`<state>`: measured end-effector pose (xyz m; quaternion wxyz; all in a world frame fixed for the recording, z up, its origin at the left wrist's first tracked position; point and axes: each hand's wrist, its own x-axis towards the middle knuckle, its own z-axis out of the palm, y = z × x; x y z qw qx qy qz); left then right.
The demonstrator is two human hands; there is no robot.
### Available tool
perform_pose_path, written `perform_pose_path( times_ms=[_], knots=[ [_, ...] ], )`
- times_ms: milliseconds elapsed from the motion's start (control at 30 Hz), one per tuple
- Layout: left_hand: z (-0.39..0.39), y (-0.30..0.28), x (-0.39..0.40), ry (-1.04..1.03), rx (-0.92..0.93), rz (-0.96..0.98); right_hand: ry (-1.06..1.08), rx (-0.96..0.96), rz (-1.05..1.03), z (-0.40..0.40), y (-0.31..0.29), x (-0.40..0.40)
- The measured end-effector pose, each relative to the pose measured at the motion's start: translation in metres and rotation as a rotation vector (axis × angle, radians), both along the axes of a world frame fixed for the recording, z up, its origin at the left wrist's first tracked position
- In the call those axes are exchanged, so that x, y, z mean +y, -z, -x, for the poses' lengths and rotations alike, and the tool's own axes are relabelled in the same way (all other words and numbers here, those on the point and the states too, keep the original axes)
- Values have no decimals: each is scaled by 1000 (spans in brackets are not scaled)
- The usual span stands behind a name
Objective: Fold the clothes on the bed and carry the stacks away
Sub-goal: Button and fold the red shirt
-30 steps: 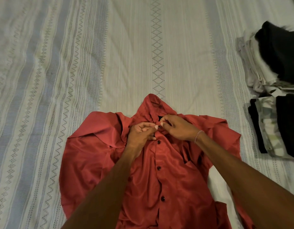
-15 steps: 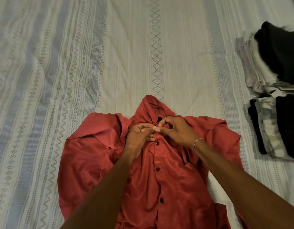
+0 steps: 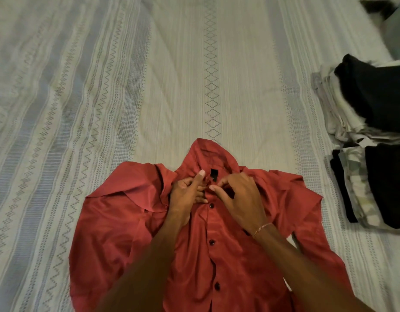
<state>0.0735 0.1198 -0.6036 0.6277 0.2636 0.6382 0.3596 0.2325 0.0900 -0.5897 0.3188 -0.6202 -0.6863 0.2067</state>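
Observation:
A red button-up shirt (image 3: 118, 221) lies face up on the bed (image 3: 172, 75), collar pointing away from me, dark buttons running down its front. My left hand (image 3: 185, 194) pinches the left edge of the placket just below the collar, its thumb raised. My right hand (image 3: 239, 197), a thin bracelet on the wrist, pinches the cloth at the top button from the other side. Both hands meet at the neck opening beside the black label.
Two stacks of folded clothes sit at the right edge of the bed: a far stack (image 3: 361, 102) with a black garment on top and a near stack (image 3: 374, 188) of black and patterned pieces. The striped bedspread stretches wide to the left and ahead.
Both hands stay at the shirt's neck. My left thumb has lifted and the fingertips have parted slightly around the top button. The shirt itself has not shifted.

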Motion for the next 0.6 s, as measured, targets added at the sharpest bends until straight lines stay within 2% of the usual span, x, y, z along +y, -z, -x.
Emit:
perform_pose_path(
  times_ms=[67,133,167,233,300,400,467,533,567,600],
  knots=[
    [-6,-7,-1,-9,12,-12,42,-82,-104,1,-5,-15],
    [-12,-21,-2,-67,65,-27,137,-32,-108,5,-15,-27],
    [-17,-25,-2,-80,152,-35,200,11,-80,7,-20,-29],
    [-25,-39,4,-66,442,-39,329,69,-28,9,-31,-23],
    [-31,-55,14,-58,663,-39,438,129,85,13,-44,-7],
    [-34,-73,39,68,782,-43,569,183,375,10,-57,26],
    [-31,-73,55,212,819,-58,538,101,601,6,-57,41],
    [-24,-71,67,283,768,-63,499,74,678,3,-55,45],
    [-18,-70,72,242,688,-22,517,172,658,3,-54,44],
    [-11,-67,76,164,552,46,573,375,629,2,-53,43]
  ],
)
